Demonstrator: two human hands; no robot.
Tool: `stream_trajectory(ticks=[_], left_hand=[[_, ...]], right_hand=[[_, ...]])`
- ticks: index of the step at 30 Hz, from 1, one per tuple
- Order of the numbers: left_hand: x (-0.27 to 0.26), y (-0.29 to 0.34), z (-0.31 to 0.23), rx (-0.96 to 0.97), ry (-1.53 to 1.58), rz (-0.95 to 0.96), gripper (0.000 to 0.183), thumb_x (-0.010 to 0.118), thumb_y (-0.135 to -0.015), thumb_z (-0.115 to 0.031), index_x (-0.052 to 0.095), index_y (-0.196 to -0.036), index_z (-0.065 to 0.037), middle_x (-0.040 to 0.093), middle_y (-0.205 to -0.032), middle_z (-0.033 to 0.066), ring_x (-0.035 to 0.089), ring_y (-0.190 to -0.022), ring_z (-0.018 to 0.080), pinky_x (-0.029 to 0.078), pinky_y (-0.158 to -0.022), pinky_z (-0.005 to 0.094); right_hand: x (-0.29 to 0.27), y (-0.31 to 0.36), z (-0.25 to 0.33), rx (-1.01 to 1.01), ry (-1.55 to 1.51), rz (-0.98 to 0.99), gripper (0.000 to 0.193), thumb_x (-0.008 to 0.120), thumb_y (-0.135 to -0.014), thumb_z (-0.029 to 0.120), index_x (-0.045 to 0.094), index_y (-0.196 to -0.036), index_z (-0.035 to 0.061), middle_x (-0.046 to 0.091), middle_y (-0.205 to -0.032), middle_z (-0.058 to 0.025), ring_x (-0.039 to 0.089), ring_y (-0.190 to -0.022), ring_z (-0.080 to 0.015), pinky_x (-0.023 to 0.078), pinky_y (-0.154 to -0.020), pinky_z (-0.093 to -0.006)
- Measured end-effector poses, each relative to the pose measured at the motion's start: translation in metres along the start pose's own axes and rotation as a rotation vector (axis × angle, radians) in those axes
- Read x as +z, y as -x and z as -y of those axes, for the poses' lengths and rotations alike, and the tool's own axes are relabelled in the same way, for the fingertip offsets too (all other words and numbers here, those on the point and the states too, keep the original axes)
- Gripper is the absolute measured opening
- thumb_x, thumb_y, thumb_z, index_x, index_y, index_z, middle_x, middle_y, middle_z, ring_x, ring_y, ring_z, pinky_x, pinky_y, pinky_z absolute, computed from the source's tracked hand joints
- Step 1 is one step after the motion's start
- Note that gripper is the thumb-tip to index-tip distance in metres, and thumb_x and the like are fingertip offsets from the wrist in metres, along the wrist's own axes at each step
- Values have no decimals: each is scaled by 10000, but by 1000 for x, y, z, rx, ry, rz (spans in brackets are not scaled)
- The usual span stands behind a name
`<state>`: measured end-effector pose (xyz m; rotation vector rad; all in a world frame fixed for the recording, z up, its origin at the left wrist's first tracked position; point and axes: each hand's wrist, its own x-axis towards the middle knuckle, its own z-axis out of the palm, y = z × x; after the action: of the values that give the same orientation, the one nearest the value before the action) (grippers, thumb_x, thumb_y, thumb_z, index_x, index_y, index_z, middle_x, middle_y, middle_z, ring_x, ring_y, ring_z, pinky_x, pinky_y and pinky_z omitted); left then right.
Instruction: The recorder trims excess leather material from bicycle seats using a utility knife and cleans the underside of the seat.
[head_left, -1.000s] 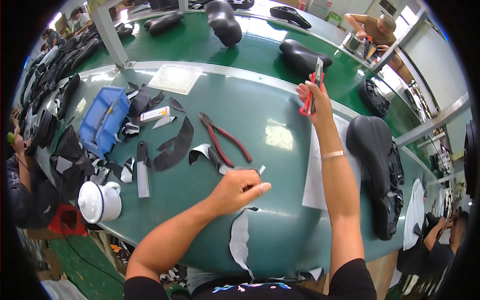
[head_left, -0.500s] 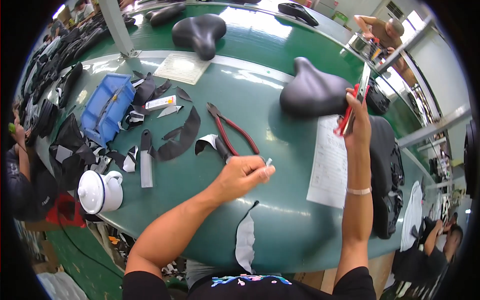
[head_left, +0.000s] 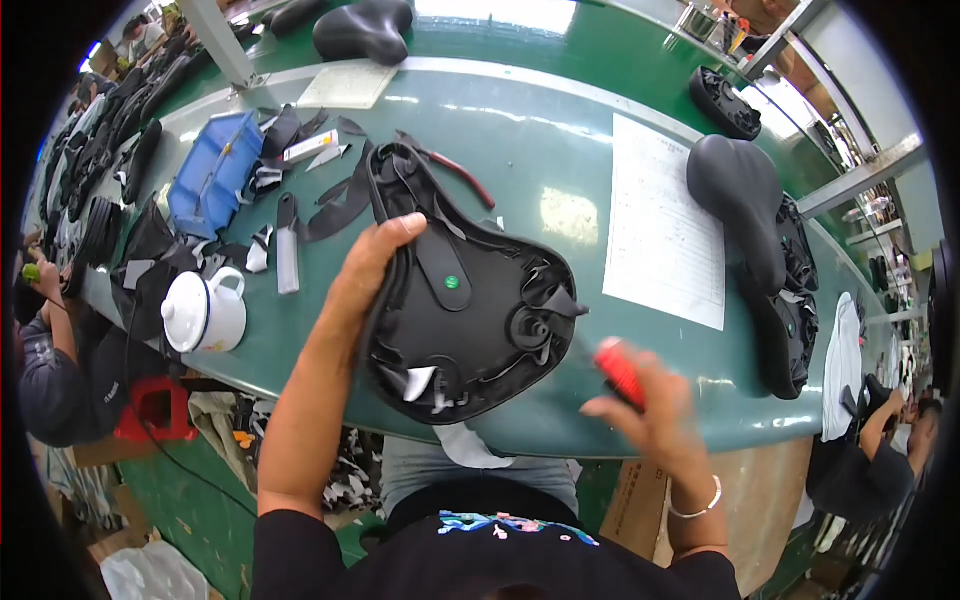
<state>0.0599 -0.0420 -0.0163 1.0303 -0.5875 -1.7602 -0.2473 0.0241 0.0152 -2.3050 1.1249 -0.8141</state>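
My left hand (head_left: 365,275) was raised in front of me, forearm running up from the lower left, bare to the dark sleeve at the shoulder. Thumb pointed right, fingers curled away under it, clamped. My right hand (head_left: 640,405) sat lower and to the right, blurred, fingers spread and half bent, closed around something red at the fingertips. A thin bangle ringed that wrist, forearm dropping straight down.

Bright overhead light; glare patches on green table (head_left: 560,160) top centre. Right hand (head_left: 650,415) motion-blurred. Strong fisheye bending, black vignette at corners.
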Motion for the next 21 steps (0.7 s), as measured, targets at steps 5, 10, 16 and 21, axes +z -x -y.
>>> stream_trajectory(ticks=[5, 10, 16, 21], left_hand=[[15, -1, -26, -10, -277, 50, 350, 619, -833, -248, 572, -1032, 36, 626, -862, 82, 623, -693, 129, 534, -635, 258], [28, -15, -33, 16, -414, 130, 329, 621, -817, -227, 562, -1005, 36, 609, -845, 63, 593, -672, 101, 503, -613, 233], [27, 9, -15, 88, -429, -72, 294, 592, -800, -215, 557, -964, 26, 583, -804, 35, 557, -642, 90, 482, -594, 239], [16, 45, 8, 211, -312, -316, 332, 587, -798, -236, 559, -998, 27, 547, -827, 24, 511, -694, 91, 442, -626, 237]], right_hand=[[-20, -14, -13, -97, 197, 85, 598, 693, -790, 91, 481, -1349, 116, 626, -878, -97, 584, -646, -226, 477, -561, -341], [-20, -39, -22, -244, 457, 246, 602, 630, -822, 70, 432, -1386, 139, 511, -724, -98, 509, -531, -224, 425, -458, -363], [33, 27, 1, 46, 347, 160, 637, 626, -839, 82, 368, -1419, 126, 494, -703, -123, 537, -498, -293, 422, -432, -413], [43, 54, 39, 248, 168, 90, 634, 642, -848, 73, 351, -1411, 53, 518, -698, -140, 540, -519, -338, 445, -464, -426]])
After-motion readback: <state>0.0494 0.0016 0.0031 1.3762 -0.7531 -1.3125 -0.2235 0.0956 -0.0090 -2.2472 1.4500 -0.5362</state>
